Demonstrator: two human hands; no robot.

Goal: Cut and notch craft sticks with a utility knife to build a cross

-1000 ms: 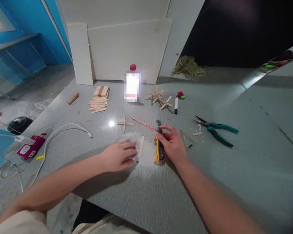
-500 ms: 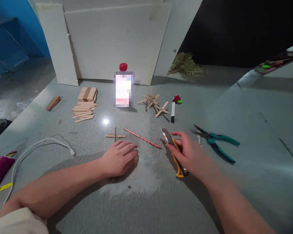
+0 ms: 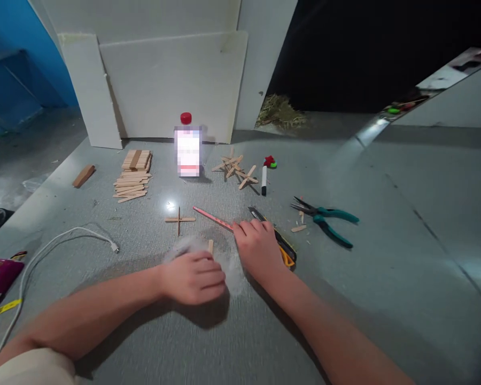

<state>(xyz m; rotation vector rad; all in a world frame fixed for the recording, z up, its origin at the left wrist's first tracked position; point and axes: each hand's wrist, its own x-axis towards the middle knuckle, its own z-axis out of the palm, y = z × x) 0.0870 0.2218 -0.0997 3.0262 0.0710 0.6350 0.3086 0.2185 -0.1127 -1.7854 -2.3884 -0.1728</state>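
Note:
My left hand [image 3: 196, 277] rests on the grey table [image 3: 385, 256] with its fingers curled shut over a wooden craft stick [image 3: 210, 246], whose tip pokes out beyond the knuckles. My right hand [image 3: 256, 248] lies just to its right, its bent fingertips closed on the near end of a red pencil [image 3: 212, 217]. A yellow-and-black utility knife [image 3: 282, 247] lies on the table, partly hidden under that hand and not gripped. A cross of two sticks [image 3: 179, 219] lies just beyond my left hand.
Green-handled pliers [image 3: 324, 218] lie at the right. Further back are a stack of sticks [image 3: 133, 174], a red-capped bottle [image 3: 187, 145], glued stick stars [image 3: 235, 168] and a marker [image 3: 263, 179]. A white cable [image 3: 64, 238] trails at the left; white boards [image 3: 172, 85] stand behind.
My right hand let go of the utility knife and moved left onto the pencil's end. My left hand's fingers curled in over the stick.

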